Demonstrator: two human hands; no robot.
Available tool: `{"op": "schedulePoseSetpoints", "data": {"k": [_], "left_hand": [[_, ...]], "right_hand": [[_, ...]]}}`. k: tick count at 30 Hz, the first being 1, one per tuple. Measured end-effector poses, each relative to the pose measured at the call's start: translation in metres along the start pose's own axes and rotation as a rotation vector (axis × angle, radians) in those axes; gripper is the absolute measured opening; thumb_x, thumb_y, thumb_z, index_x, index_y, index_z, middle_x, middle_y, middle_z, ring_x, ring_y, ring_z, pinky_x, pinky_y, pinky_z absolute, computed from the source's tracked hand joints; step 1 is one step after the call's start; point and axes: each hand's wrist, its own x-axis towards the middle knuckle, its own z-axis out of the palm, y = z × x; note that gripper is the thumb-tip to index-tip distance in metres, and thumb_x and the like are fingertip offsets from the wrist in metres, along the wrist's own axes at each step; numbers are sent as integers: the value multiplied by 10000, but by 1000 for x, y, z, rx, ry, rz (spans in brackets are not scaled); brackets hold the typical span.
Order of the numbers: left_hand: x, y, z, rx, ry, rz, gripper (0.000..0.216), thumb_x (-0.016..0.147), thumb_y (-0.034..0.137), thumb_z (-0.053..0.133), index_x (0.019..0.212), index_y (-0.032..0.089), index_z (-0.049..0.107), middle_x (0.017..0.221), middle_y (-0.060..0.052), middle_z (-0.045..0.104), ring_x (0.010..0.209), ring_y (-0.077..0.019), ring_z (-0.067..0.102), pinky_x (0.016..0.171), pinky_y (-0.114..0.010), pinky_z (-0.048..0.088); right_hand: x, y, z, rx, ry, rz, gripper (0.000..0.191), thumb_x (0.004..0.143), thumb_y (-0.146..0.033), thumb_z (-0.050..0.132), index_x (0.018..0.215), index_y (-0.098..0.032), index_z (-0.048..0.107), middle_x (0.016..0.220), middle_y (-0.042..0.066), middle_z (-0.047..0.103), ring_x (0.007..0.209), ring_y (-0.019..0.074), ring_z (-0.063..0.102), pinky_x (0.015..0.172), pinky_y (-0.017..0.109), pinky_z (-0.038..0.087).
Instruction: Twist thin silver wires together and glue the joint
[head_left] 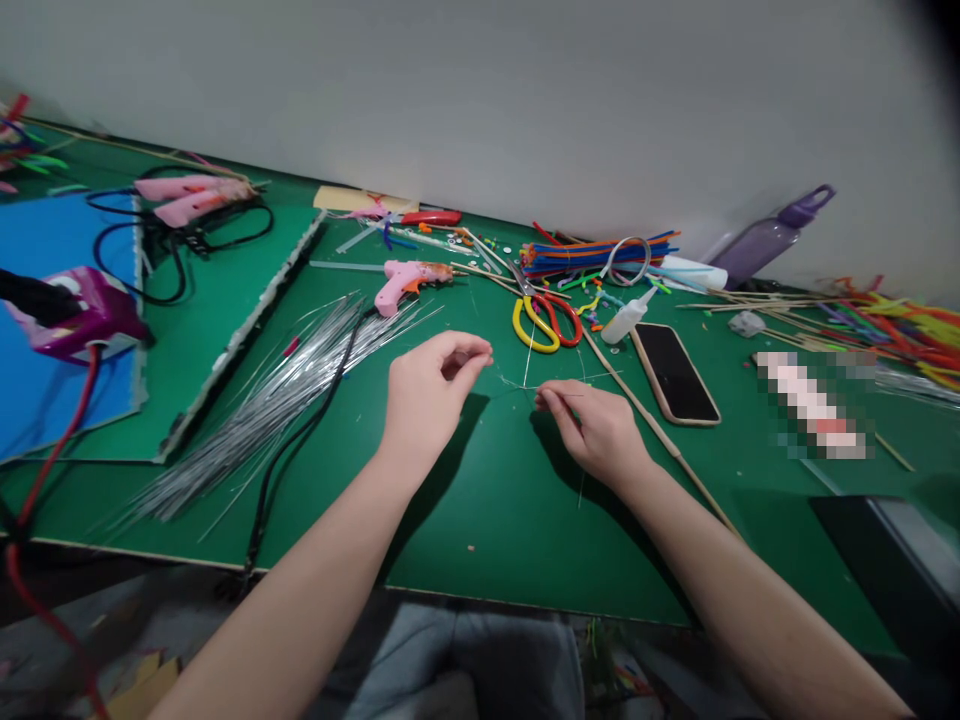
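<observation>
My left hand (435, 385) is pinched, thumb against fingertips, above the green table. A faint, thin clear strand (504, 378) runs from near its fingertips toward several thin silvery wires (527, 386) that cross one another. My right hand (596, 428) pinches these wires between thumb and forefinger, close to the crossing. Their loose ends stick out in different directions around that hand. Just beyond the wires lie scissors (559, 322) with one yellow and one red handle loop.
A bundle of silvery wires (262, 400) and a pink glue gun (409, 283) lie to the left. Rightward are a white squeeze bottle (626, 318), a phone (675, 375) and a long stick (675, 452). Pipe cleaners (600, 256) and a purple bottle (761, 245) are at the back.
</observation>
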Motion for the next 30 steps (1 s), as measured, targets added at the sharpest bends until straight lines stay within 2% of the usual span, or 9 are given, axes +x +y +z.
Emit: {"op": "schedulePoseSetpoints", "data": {"k": [10,19,30], "left_hand": [[-1,2,1,-24,5,36,95,801,164,622,879,184,672,856,-17,724,754,-127,681,736,-245,541],[-1,2,1,-22,28,31,271,790,138,620,1055,191,602,994,-44,699,846,-139,688,743,-248,546],[-1,4,-1,39,33,16,294,754,112,639,1032,199,599,933,-23,681,790,-126,658,652,-223,528]], "right_hand": [[1,0,-1,6,-42,18,184,942,-211,441,943,-172,620,846,59,715,768,165,680,716,286,545],[1,1,-2,10,-60,14,187,947,-214,431,943,-169,612,842,62,704,763,162,666,718,288,529],[0,2,-1,4,-56,-6,176,937,-206,450,946,-169,621,848,58,713,771,164,676,711,290,539]]}}
